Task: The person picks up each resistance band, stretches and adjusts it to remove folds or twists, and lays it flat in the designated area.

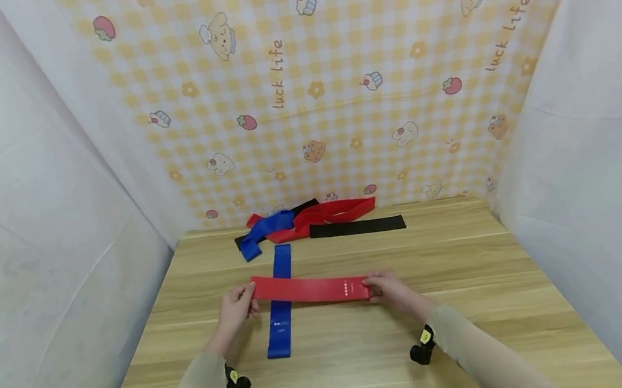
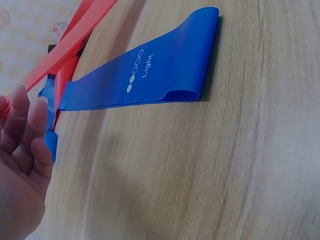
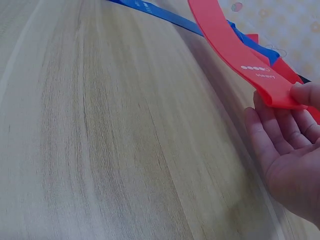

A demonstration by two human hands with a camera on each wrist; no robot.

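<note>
A red resistance band (image 1: 307, 290), printed with white dots and "Heavy" near its right end, is stretched out flat between both hands. My left hand (image 1: 236, 306) pinches its left end and my right hand (image 1: 392, 291) pinches the right end, thumb on top and fingers beneath in the right wrist view. Under the red band, a blue resistance band (image 1: 281, 336) marked "Light" lies lengthwise on the table, crossed by the red one. In the left wrist view its near looped end (image 2: 185, 95) stands slightly raised, while the fingers of the left hand (image 2: 22, 150) show at the left edge.
At the back of the wooden table (image 1: 459, 267) lies a loose pile of blue (image 1: 269, 224), red (image 1: 340, 210) and black bands. A flat black band (image 1: 357, 227) is beside it. A patterned cloth (image 1: 337, 113) hangs behind, with white sheets (image 1: 575, 136) at both sides.
</note>
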